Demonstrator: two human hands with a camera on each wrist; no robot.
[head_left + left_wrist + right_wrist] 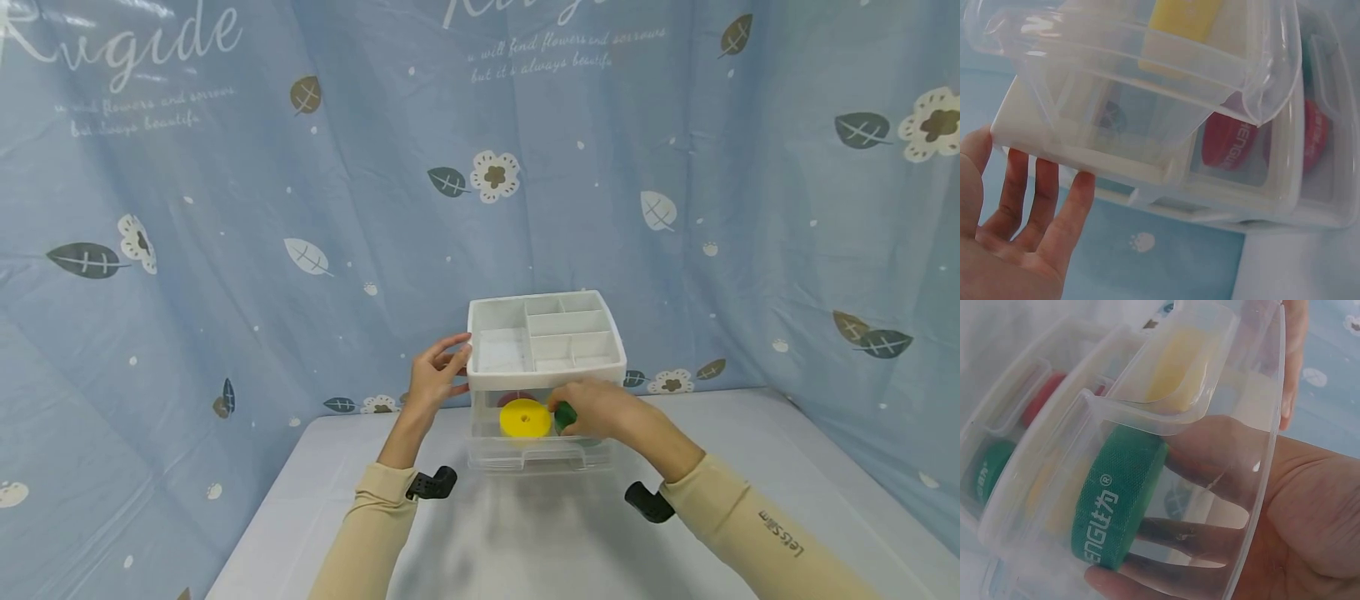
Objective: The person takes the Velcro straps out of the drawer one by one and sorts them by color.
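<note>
A small white drawer unit (611, 369) stands on the table with its clear upper drawer (491, 458) pulled out. My right hand (600, 408) reaches into this drawer and grips a green roll of fabric tape (1119, 497) with white lettering. Beside it in the drawer lies a yellow roll (525, 418), flat, with a small hole at its centre. Farther back is a dark red roll (513, 398), partly under the unit's top. My left hand (437, 371) rests against the unit's left side, fingers spread, fingertips touching the white edge in the left wrist view.
The unit's top tray is split into several shallow compartments (501, 350). In the left wrist view, a red roll (1229, 140) shows through the clear plastic. Behind the white table (337, 500) hangs a blue patterned curtain (360, 208).
</note>
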